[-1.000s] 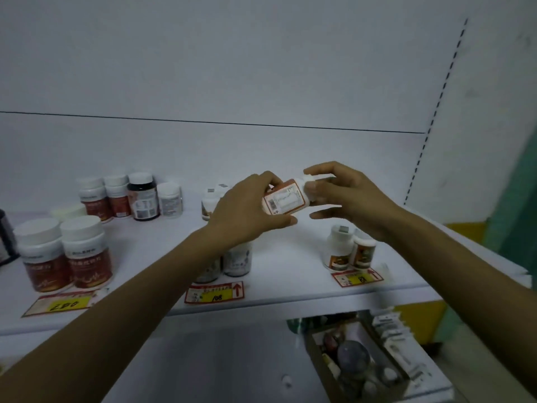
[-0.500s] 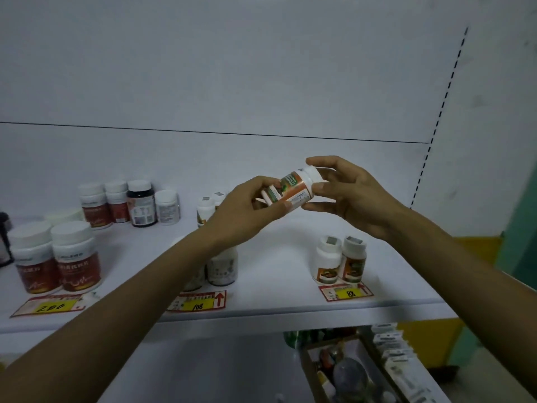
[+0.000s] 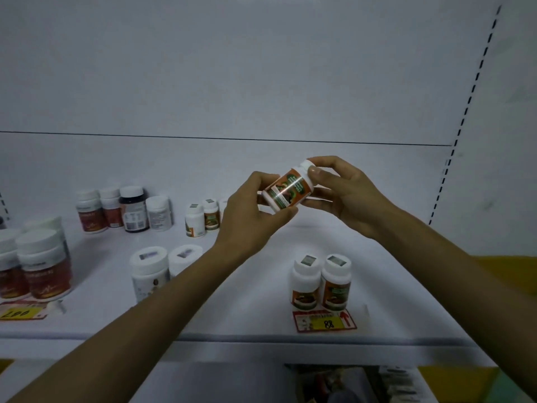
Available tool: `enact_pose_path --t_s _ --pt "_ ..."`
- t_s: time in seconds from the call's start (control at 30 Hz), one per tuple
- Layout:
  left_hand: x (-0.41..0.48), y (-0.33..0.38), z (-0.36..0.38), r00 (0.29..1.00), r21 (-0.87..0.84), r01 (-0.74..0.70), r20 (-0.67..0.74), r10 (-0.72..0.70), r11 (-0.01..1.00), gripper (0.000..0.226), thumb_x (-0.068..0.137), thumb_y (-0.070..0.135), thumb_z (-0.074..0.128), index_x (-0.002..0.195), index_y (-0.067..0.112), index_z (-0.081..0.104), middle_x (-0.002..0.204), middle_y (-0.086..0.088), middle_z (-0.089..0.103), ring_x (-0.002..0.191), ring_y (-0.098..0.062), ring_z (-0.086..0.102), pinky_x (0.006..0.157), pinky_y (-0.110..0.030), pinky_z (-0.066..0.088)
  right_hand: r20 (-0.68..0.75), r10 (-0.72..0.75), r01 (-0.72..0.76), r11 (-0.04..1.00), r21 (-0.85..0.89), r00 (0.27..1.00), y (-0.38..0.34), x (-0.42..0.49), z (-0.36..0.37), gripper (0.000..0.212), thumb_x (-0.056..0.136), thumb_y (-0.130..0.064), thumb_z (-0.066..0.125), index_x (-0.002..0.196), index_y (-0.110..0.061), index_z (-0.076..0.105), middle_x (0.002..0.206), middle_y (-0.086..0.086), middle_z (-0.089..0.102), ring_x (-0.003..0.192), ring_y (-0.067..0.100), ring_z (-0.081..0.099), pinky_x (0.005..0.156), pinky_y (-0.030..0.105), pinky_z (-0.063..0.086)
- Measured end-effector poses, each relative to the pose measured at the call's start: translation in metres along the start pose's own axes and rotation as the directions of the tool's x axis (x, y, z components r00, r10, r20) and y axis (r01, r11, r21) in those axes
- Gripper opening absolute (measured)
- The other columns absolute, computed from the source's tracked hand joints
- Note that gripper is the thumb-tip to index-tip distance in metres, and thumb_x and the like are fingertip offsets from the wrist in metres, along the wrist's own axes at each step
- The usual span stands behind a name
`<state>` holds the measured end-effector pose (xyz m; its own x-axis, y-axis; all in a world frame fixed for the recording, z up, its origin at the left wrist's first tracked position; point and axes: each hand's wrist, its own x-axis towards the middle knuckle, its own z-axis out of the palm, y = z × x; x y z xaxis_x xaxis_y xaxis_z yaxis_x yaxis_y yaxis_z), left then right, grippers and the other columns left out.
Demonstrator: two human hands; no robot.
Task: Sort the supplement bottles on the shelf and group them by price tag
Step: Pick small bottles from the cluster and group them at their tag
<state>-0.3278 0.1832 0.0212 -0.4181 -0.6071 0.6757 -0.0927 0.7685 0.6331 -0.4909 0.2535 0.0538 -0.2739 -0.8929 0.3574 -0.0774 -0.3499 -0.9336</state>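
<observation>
Both hands hold one small white bottle with an orange-and-green label (image 3: 287,188), tilted in the air above the shelf. My left hand (image 3: 250,210) grips its base end; my right hand (image 3: 343,190) pinches the white cap end. Below it, two matching bottles (image 3: 319,283) stand behind a red-and-yellow price tag reading 88 (image 3: 324,322). Two white bottles (image 3: 162,271) stand at front centre, partly hidden by my left forearm. Two more small orange-label bottles (image 3: 202,218) stand further back.
Big red-label jars (image 3: 40,266) stand at front left behind a yellow price tag (image 3: 20,313). A back row of red, dark and white bottles (image 3: 125,210) lines the rear left. The white shelf (image 3: 261,337) edge runs across the front; a box of goods (image 3: 348,385) sits below.
The held bottle has been turned so its orange-and-green label faces me, and it sits slightly higher. The view has shifted closer to the shelf.
</observation>
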Motion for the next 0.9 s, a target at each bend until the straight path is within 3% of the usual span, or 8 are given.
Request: enact_pose_path --t_s 0.1,0.3,0.47,0.6,0.77,0.9 --pt "0.000 -0.001 0.012 0.997 -0.002 0.056 0.059 -0.056 0.998 0.042 0.079 0.028 0.071 0.115 0.022 0.048 0.106 0.012 0.055 0.090 -0.005 0.059 0.073 -0.015 0.052 0.016 -0.015 0.016 0.998 -0.059 1.000 0.006 0.003 -0.011 0.018 0.092 -0.017 0.057 0.110 -0.017 0.059 0.107 0.004 0.066 0.096 0.022 0.068 0.077 0.031 0.059" --pt "-0.005 -0.020 0.032 0.922 -0.072 0.360 0.181 -0.343 0.930 0.035 0.092 0.038 0.050 0.123 0.023 0.051 0.120 0.005 0.058 0.108 -0.012 0.056 0.093 -0.031 0.048 0.096 -0.031 0.055 0.962 -0.267 0.995 0.026 0.014 -0.021 0.017 0.087 -0.011 0.064 0.102 -0.018 0.062 0.111 0.004 0.063 0.102 0.020 0.063 0.080 0.032 0.059" --pt "-0.020 -0.029 0.049 0.870 -0.098 0.473 0.207 -0.447 0.875 0.035 0.099 0.037 0.033 0.126 0.025 0.052 0.124 0.004 0.055 0.108 -0.008 0.049 0.094 -0.028 0.037 0.179 0.005 0.070 0.909 -0.410 0.984 0.047 0.019 -0.026 0.019 0.084 -0.011 0.068 0.102 -0.018 0.064 0.100 -0.009 0.061 0.094 0.012 0.063 0.075 0.024 0.057" --pt "-0.036 -0.040 0.061 0.837 -0.110 0.539 0.182 -0.516 0.835 0.052 0.098 0.047 0.023 0.130 0.019 0.053 0.131 0.000 0.057 0.110 -0.011 0.055 0.098 -0.032 0.042 0.239 0.081 0.036 0.894 -0.447 0.968 0.070 0.014 -0.035 0.018 0.082 -0.014 0.071 0.098 -0.022 0.066 0.101 -0.010 0.062 0.093 0.011 0.064 0.068 0.017 0.054" --pt "-0.054 -0.047 0.070 0.814 -0.120 0.568 0.226 -0.534 0.814 0.054 0.099 0.045 0.018 0.125 0.021 0.058 0.125 0.000 0.062 0.111 -0.013 0.059 0.097 -0.030 0.046 0.271 0.117 0.000 0.919 -0.395 0.955 0.094 0.007 -0.047 0.012 0.085 -0.020 0.067 0.095 -0.027 0.067 0.103 -0.012 0.067 0.092 0.006 0.065 0.068 0.014 0.052" --pt "-0.062 -0.051 0.071 0.831 -0.093 0.536 0.233 -0.505 0.839 0.052 0.097 0.050 0.015 0.119 0.034 0.060 0.120 0.009 0.063 0.107 -0.004 0.060 0.096 -0.024 0.046 0.244 0.139 -0.068 0.958 -0.280 0.960 0.109 0.003 -0.053 0.020 0.094 -0.028 0.054 0.112 -0.028 0.063 0.104 -0.018 0.067 0.090 -0.003 0.066 0.069 0.009 0.052"
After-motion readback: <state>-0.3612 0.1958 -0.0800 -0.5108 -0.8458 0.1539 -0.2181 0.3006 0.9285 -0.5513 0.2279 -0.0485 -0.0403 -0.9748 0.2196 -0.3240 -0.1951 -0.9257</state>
